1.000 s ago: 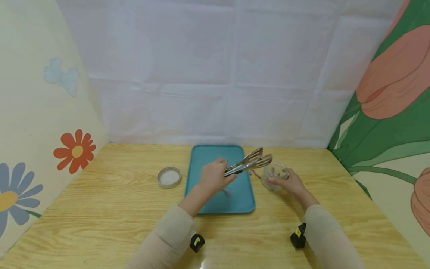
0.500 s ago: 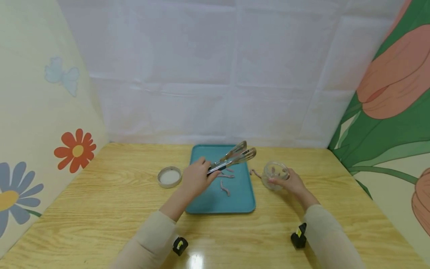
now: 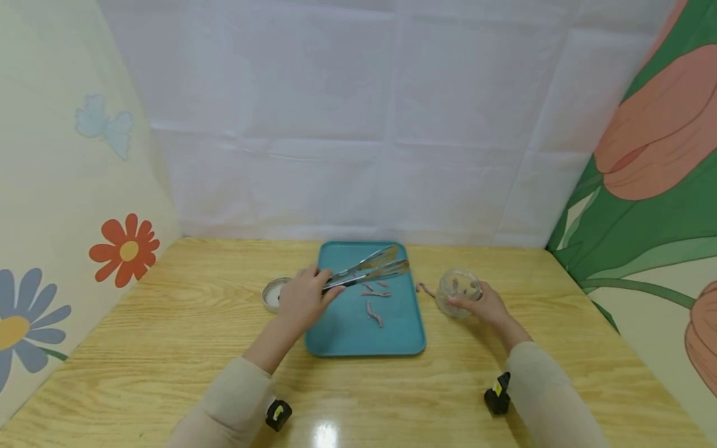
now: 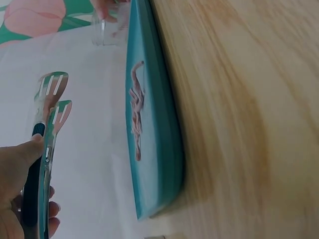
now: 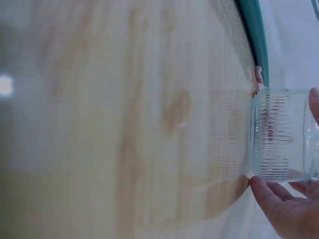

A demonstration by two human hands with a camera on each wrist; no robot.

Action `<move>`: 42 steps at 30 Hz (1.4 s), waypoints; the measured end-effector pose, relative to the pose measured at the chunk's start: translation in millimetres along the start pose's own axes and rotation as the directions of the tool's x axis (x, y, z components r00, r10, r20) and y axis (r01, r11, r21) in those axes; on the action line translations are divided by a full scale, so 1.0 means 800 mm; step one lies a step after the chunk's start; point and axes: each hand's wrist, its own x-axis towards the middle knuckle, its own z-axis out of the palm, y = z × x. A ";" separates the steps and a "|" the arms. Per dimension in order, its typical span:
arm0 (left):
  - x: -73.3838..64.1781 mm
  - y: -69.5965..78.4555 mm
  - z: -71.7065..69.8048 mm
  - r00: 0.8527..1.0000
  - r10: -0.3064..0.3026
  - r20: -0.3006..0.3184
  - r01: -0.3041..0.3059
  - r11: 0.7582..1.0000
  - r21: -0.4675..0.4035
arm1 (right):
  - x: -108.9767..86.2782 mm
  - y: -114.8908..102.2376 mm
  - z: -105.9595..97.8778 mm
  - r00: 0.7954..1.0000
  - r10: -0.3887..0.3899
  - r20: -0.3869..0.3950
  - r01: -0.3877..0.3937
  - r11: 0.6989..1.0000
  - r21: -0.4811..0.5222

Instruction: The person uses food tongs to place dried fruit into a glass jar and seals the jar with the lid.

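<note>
My left hand (image 3: 302,297) grips a pair of metal tongs (image 3: 366,272) by its dark handle, above the left side of a blue tray (image 3: 347,339). Nothing shows between the two slotted tong heads in the left wrist view. Several pinkish, worm-like strips (image 3: 374,314) lie on the tray. On the right, my right hand (image 3: 486,305) holds a clear ribbed glass jar (image 5: 274,134) upright on the table, thumb and fingers around its side. Pinkish pieces are inside the jar. Another worm-like strip (image 3: 427,289) lies on the table between tray and jar.
A round lid (image 3: 272,294) lies left of the tray, partly covered by my left hand. The wooden table (image 3: 168,342) meets a white sheet (image 3: 358,186) at the back. Painted panels with flowers stand at both sides.
My left hand has moved left with the tongs, from beside the jar back across the tray, uncovering the strips there. My right hand and the jar have stayed in place.
</note>
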 end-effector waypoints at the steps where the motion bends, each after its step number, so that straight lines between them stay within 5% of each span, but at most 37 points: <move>1: -0.001 -0.003 -0.001 1.000 -0.007 0.006 0.007 1.000 0.005 | 0.000 0.000 0.000 1.000 -0.004 0.001 0.004 1.000 -0.001; 9: -0.014 -0.026 0.000 1.000 -0.009 -0.006 0.010 0.999 0.037 | 0.002 0.003 0.002 1.000 -0.007 0.003 0.007 1.000 -0.001; 16: -0.021 -0.040 0.002 0.999 0.000 0.046 -0.003 0.999 0.053 | 0.001 0.003 0.001 1.000 0.019 -0.002 -0.019 1.000 -0.007; 22: -0.025 -0.048 0.006 0.998 0.054 0.043 -0.057 0.996 0.073 | 0.000 0.002 0.002 1.000 0.008 -0.013 -0.008 1.000 -0.016; 36: -0.033 -0.058 0.010 0.995 0.055 0.078 -0.061 0.995 0.081 | 0.001 0.003 0.001 1.000 0.005 -0.018 -0.005 1.000 -0.017; 42: -0.033 -0.055 0.010 0.990 0.030 0.141 -0.044 0.994 0.097 | 0.001 0.002 0.001 1.000 0.018 -0.019 -0.018 0.999 -0.028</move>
